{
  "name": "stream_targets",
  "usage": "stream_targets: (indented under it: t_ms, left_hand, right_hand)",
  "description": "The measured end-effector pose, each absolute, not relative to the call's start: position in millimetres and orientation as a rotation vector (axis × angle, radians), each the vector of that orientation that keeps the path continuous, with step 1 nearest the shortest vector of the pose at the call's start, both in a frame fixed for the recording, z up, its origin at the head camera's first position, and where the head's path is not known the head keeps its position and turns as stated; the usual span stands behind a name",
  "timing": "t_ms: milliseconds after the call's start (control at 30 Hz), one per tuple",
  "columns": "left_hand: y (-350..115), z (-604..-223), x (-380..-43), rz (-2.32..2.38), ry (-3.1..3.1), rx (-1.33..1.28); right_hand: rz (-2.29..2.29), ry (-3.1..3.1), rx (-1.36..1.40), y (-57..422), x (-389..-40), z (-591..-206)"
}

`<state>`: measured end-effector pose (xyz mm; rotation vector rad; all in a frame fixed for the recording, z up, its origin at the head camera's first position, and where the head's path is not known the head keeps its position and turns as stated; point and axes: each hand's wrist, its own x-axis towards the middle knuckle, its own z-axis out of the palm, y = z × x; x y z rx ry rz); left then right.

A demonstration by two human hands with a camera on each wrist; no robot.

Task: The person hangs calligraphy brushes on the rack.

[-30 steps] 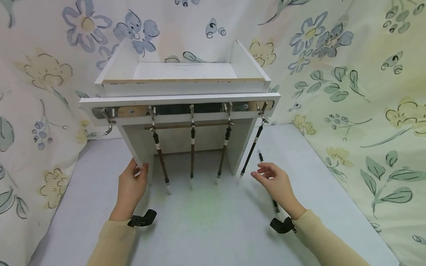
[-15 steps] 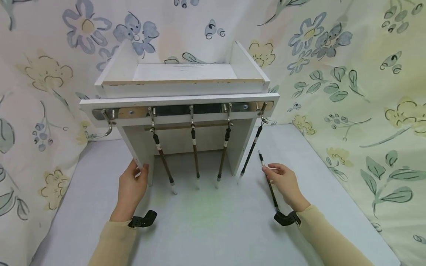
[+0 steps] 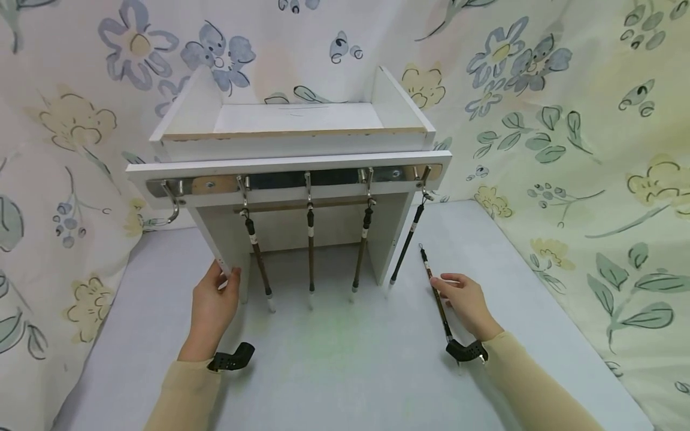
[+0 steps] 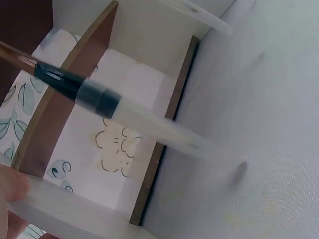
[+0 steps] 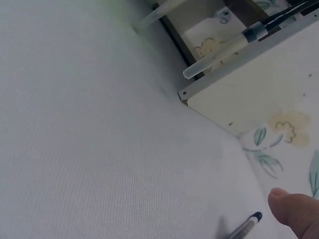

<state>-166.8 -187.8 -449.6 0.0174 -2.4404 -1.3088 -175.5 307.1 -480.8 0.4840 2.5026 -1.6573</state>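
Observation:
My left hand (image 3: 217, 305) grips the lower front edge of the left side panel of a white shelf (image 3: 291, 160), with thumb and fingers on either side. Capped calligraphy brushes (image 3: 311, 251) hang by loops from several metal hooks under its front board. Another calligraphy brush (image 3: 441, 311) lies on the table, right of the shelf. Over its shaft is my right hand (image 3: 466, 304), fingers loosely bent. In the right wrist view a gap shows between the thumb (image 5: 295, 211) and the brush's dark end (image 5: 255, 217). Whether a fingertip touches the shaft cannot be seen.
The leftmost hook (image 3: 173, 203) bears no brush. A white cloth (image 3: 334, 371) covers the table, and a floral fabric (image 3: 582, 108) hangs behind and at both sides. The rightmost hanging brush (image 3: 408, 242) is close to the shelf's right panel.
My right hand has moved right and slightly toward me, to the lying brush, which keeps its place. The left hand keeps its grip. The hanging brushes swing a little.

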Motion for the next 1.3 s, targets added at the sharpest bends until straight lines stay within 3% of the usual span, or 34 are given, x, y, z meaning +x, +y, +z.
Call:
stream_targets:
  t_ms: [1300]
  left_hand:
    - [-183,-451,-167,-1.292,-2.427,0.035]
  right_hand:
    - [-1.33,2.668,0.42,306,-187,-479]
